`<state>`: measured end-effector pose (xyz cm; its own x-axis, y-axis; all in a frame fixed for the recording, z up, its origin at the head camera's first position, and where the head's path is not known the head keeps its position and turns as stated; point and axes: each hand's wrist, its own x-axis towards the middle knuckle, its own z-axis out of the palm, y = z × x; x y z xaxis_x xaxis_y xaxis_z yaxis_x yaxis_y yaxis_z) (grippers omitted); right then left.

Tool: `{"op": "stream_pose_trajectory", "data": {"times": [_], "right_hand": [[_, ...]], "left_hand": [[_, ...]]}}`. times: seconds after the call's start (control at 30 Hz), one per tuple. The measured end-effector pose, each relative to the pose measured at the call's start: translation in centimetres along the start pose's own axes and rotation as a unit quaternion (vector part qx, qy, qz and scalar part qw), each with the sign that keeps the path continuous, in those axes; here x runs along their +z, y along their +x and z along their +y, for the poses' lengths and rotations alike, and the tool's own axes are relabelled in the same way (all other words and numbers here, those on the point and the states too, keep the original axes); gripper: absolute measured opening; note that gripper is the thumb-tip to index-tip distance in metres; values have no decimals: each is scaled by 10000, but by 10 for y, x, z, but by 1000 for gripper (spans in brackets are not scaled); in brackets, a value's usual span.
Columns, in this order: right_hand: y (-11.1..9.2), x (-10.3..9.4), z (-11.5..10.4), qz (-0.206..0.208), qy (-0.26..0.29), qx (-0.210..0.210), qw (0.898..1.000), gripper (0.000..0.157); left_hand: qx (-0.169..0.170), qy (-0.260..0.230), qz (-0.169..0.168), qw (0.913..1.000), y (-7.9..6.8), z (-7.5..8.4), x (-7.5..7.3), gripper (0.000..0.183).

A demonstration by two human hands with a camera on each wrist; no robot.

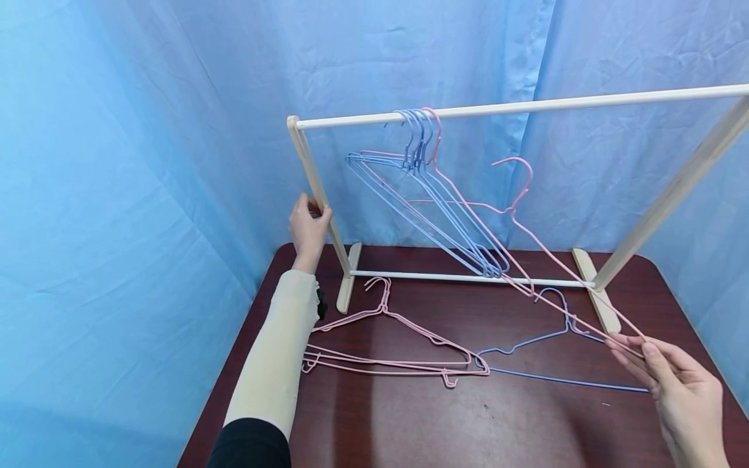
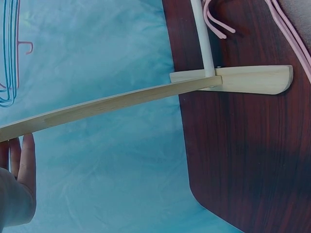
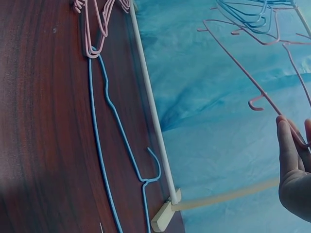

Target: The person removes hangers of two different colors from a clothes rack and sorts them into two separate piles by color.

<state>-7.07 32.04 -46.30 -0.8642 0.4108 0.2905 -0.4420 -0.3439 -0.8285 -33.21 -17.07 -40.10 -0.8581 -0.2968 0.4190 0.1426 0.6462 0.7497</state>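
Note:
My right hand (image 1: pixel 681 383) pinches one corner of a pink wire hanger (image 1: pixel 530 177) between thumb and fingers. That hanger is tilted in the air, its hook below the white top rail (image 1: pixel 585 102) and apart from it. In the right wrist view, the fingers (image 3: pixel 286 145) hold its pink bar (image 3: pixel 238 65), which has a small side hook. On the other side, my left hand (image 1: pixel 309 231) holds the rack's left wooden post (image 1: pixel 316 175). The left wrist view shows its fingers (image 2: pixel 28 160) against the post (image 2: pixel 107 104), their tips partly hidden.
Several blue hangers (image 1: pixel 415 166) and a pink hanger (image 1: pixel 439 133) hang left of the rail's middle. Pink hangers (image 1: pixel 383 305) lie on the dark table (image 1: pixel 468 429), with a blue hanger (image 1: pixel 567 381) to their right. Wooden feet (image 1: pixel 597 292) support the rack; blue curtains (image 1: pixel 205 130) surround it.

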Motion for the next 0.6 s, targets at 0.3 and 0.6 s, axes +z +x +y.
{"op": "stream_pose_trajectory", "data": {"times": [0.3, 0.6], "right_hand": [[-1, -8, 7, -465, 235, 65, 9986, 25], [-2, -13, 20, -1211, 144, 475, 9914, 31]], "left_hand": [[-3, 22, 27, 10000, 0, 0, 0, 19], [-31, -16, 3, 10000, 0, -1, 1, 18]]}}
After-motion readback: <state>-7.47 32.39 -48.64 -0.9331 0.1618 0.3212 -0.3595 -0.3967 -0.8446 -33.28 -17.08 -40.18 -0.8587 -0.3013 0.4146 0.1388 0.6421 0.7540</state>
